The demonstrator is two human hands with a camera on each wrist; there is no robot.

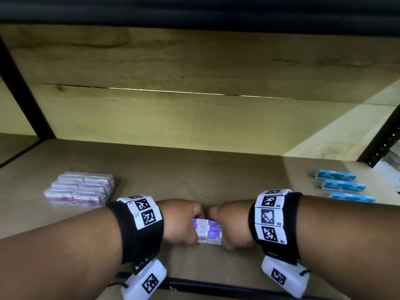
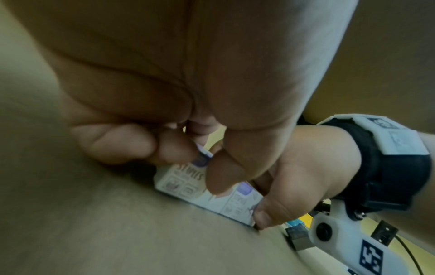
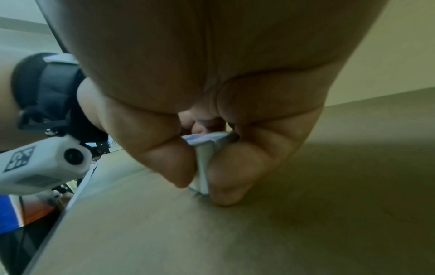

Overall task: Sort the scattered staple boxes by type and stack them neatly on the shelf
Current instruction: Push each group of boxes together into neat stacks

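two hands meet over a small block of purple boxes [image 1: 208, 233] near the front middle of the shelf [image 1: 194, 169], a flat tan board. the left hand [image 1: 180, 221] curls its fingers [image 2: 174, 148] and thumb round the block's left end; the right hand [image 1: 232, 226] pinches the right end between thumb [image 3: 169, 158] and fingers. the block rests on the board. a stack [image 1: 80, 189] of purple boxes sits to the left, well apart; three blue boxes [image 1: 344, 187] lie in a row at far right. behind runs a pale wood back panel [image 1: 194, 83] with a thin bright gap between its planks, dark posts [image 1: 26, 89] at the sides, a dark rail along the front edge.
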